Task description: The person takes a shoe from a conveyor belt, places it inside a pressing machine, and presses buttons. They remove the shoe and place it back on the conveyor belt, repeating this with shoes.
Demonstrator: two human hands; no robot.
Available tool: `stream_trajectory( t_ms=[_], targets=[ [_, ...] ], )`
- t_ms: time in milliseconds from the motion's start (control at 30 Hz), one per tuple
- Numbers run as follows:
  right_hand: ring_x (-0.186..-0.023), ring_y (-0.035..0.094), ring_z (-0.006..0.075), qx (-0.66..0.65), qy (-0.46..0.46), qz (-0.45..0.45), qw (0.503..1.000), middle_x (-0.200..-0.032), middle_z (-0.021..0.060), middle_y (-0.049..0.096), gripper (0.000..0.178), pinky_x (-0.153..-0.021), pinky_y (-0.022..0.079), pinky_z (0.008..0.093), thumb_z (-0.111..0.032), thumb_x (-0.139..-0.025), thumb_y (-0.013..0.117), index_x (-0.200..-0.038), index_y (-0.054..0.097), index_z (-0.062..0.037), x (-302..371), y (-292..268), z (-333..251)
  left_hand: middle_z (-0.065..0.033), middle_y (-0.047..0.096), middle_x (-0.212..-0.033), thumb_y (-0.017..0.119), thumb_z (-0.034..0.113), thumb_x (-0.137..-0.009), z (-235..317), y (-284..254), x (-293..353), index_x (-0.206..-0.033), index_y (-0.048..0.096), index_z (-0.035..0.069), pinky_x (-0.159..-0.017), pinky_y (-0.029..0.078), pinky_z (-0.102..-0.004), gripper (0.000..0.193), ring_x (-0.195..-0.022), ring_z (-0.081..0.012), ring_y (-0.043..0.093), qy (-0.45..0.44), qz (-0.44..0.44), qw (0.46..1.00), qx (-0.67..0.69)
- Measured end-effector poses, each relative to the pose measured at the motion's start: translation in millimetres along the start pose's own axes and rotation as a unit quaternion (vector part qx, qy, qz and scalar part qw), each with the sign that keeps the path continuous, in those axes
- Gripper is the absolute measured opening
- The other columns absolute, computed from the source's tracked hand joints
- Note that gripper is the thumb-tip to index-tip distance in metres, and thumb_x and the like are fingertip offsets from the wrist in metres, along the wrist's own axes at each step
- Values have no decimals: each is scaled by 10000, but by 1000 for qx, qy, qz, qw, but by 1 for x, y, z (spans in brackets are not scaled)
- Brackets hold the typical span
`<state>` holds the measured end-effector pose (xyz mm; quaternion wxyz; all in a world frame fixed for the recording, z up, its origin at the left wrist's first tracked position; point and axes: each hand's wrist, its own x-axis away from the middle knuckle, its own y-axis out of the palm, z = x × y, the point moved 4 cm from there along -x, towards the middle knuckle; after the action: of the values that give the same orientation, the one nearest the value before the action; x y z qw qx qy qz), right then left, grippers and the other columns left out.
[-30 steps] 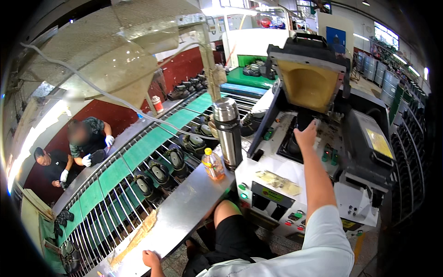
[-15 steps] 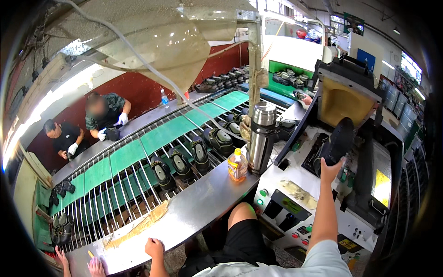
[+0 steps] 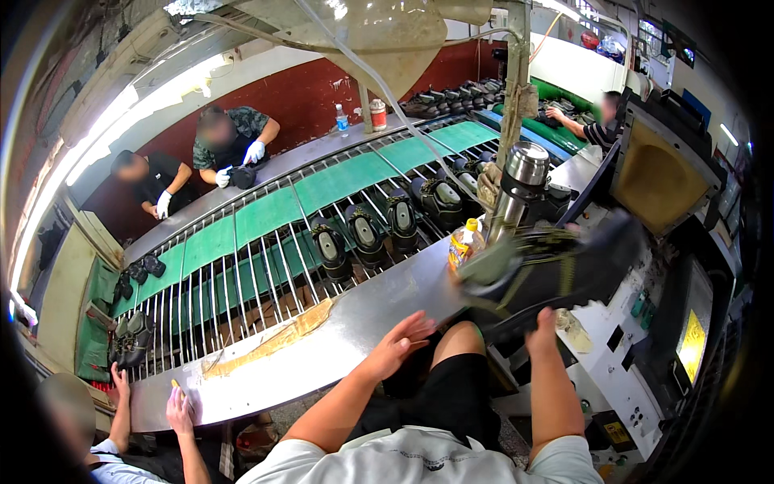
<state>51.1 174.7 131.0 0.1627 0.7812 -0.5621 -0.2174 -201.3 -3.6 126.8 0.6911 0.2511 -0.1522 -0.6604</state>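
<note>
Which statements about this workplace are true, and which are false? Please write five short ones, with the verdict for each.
1. The right hand holds a dark shoe. True.
2. Both hands grip this shoe. False: the left hand is open and holds nothing.
3. In the picture, the yellow-capped bottle is left of the steel thermos. True.
4. The co-worker in camouflage works bare-handed. False: this person wears white gloves.
5. Several shoes stand in a row between the metal counter and the green strip. True.
</note>
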Motion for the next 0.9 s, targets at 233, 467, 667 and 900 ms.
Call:
stream_trajectory(
  t_ms=[233, 467, 667, 900],
  targets=[
    [-1043, 576, 306, 370, -66, -465, 802, -1096, 136, 625, 470, -922, 438, 379, -300, -759, 742, -1128, 613, -39, 25, 135, -35, -187, 463, -1367, 648, 272, -590, 72, -38, 84, -1386, 366, 15, -1066, 388, -483, 883, -1221, -352, 498, 113, 141, 958, 220],
    [-716, 629, 262, 572, 47, -144, 806, -777, 110, 637, 235, -665, 502, 348, -213, -741, 733, -884, 655, -44, 57, -17, 58, -151, 599, -1171, 568, 221, -792, 29, -271, 194, -1211, 507, 12, -956, 472, -445, 473, -1068, -306, 589, 147, 485, 845, 170],
    [-707, 654, 230, 617, 223, -35, 754, -733, 84, 665, 213, -671, 508, 347, -244, -764, 706, -821, 671, -41, 132, -120, 95, -95, 635, -940, 611, 139, -773, 141, -368, 119, -1086, 543, 24, -787, 536, -387, 340, -845, -231, 652, 8, 533, 839, -107],
    [-746, 624, 224, 597, 215, 51, 771, -810, 109, 637, 321, -699, 494, 349, -163, -803, 671, -1085, 581, -41, 206, -168, 139, -220, 659, -1002, 677, 337, -704, 123, -366, -15, -1138, 559, -33, -832, 509, -420, 583, -918, -370, 646, -168, 503, 565, -632]
  ],
)
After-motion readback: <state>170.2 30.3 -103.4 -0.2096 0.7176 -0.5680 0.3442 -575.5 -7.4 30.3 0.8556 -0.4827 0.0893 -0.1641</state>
